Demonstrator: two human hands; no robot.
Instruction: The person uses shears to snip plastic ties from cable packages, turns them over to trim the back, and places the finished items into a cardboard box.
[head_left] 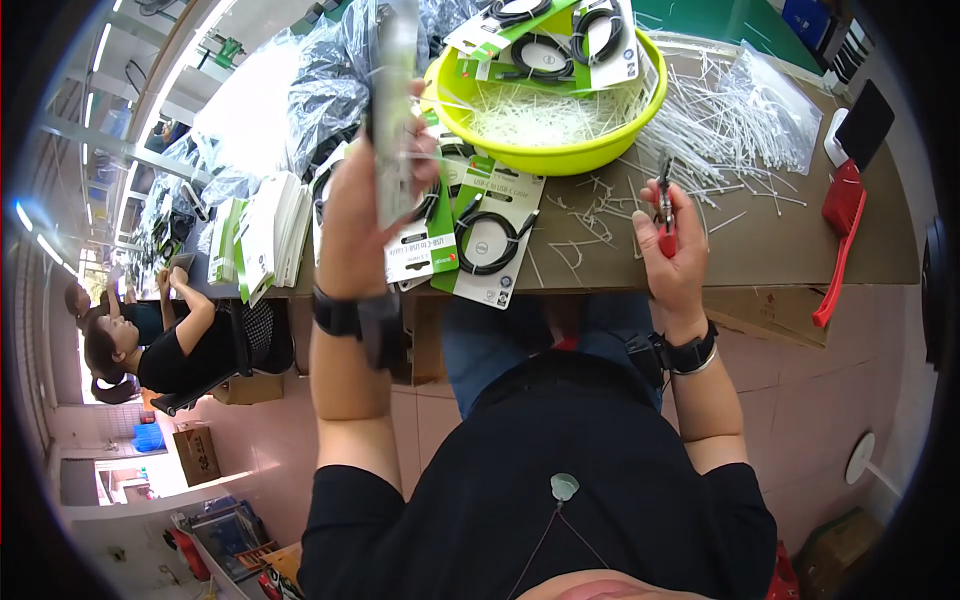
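Observation:
My left hand (357, 215) is raised over the table's near edge, its fingers closed around a cable package (395, 110) held edge-on and smeared by motion. In my right hand (682, 262) is a pair of cutting pliers (665, 205) with red handles, tips pointing away from me. Below and right of my left hand, a carded black cable (490, 240) overhangs the table edge, lying against other such packages. More carded cables (540, 55) rest across the far rim of a yellow-green basin (545, 160), which holds many white plastic clippings (545, 115).
Loose white cable ties (715, 125) spread right of the basin, beside a clear plastic bag (775, 100). A red brush (842, 225) hangs over the right table edge. At left stand white-green cards (270, 230) and plastic wrapping (335, 95); a seated person (190, 345) is beyond.

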